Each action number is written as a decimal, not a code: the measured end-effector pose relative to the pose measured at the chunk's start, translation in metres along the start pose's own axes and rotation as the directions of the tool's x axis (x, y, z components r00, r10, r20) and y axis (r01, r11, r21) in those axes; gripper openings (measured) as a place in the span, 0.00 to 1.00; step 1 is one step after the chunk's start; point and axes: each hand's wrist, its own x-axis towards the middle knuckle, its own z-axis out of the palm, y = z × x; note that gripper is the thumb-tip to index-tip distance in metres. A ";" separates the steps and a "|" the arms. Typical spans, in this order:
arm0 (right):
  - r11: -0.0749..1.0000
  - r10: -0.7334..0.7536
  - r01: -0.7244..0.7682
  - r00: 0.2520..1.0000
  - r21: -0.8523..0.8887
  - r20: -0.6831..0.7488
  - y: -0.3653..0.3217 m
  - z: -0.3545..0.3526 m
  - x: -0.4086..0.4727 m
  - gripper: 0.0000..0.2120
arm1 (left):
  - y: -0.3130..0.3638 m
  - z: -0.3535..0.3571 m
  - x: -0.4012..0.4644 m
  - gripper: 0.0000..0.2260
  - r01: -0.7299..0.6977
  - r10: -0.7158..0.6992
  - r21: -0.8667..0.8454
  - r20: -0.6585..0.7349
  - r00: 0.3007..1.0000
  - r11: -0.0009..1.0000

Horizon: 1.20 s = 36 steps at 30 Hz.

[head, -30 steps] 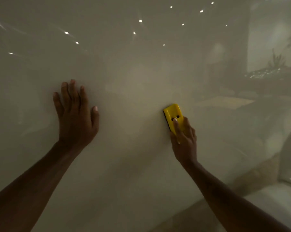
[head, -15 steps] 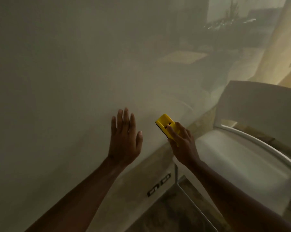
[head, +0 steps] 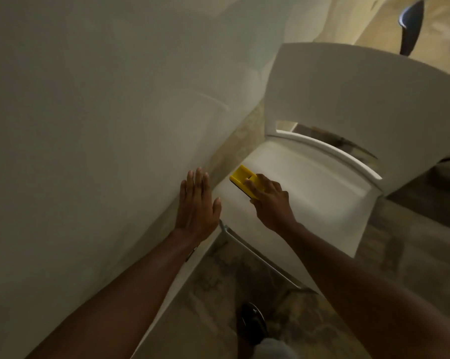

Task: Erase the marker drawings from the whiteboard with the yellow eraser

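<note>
The glossy whiteboard (head: 89,125) fills the left half of the head view, and no marker lines show on it. My left hand (head: 196,206) lies flat and open at the board's lower edge, fingers together and pointing up. My right hand (head: 269,200) grips the yellow eraser (head: 240,178), which is off the board and low over the front left of a white chair seat. Whether the eraser touches the seat I cannot tell.
A white plastic chair (head: 348,104) stands right beside the board, its seat (head: 309,187) under my right hand and a metal leg (head: 257,257) below. My dark shoe (head: 252,323) is on the patterned floor. A dark chair back (head: 411,27) shows at top right.
My view has swung down and to the right. Both hands came down the board; the right hand carried the eraser off the board to over the chair seat, the left hand slid to the lower edge.
</note>
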 end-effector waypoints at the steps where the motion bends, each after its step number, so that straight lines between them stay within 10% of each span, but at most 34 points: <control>1: 1.000 0.023 -0.023 1.000 -0.007 0.019 0.009 0.003 0.000 0.29 | 0.004 0.010 0.005 0.34 -0.002 0.002 -0.007 0.035 0.999 1.000; 17: 0.988 0.154 -0.147 0.946 -0.047 0.284 0.058 0.068 0.014 0.29 | 0.018 0.098 0.037 0.40 0.008 0.013 -0.060 0.344 0.939 0.998; 36: 0.993 0.036 -0.065 0.962 0.096 0.271 0.021 0.054 -0.002 0.32 | -0.001 0.084 -0.002 0.33 0.056 -0.052 -0.033 0.129 0.990 0.998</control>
